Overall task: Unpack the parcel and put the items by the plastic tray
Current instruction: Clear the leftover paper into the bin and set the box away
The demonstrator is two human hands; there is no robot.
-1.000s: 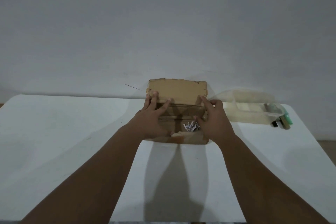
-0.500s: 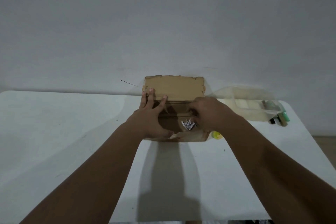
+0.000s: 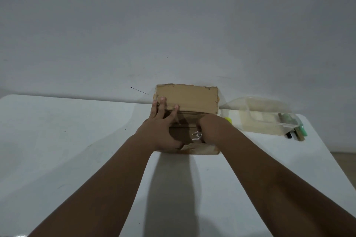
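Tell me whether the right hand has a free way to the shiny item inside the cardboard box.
Probably yes: the box flap stands open, and the right hand is already inside beside the shiny item. Whether it grips is unclear.

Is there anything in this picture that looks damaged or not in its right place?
Only small things. The cardboard box has a ragged, torn top edge on its raised back flap. A yellow-green object peeks out behind the right hand, between the box and the plastic tray; what it is cannot be told.
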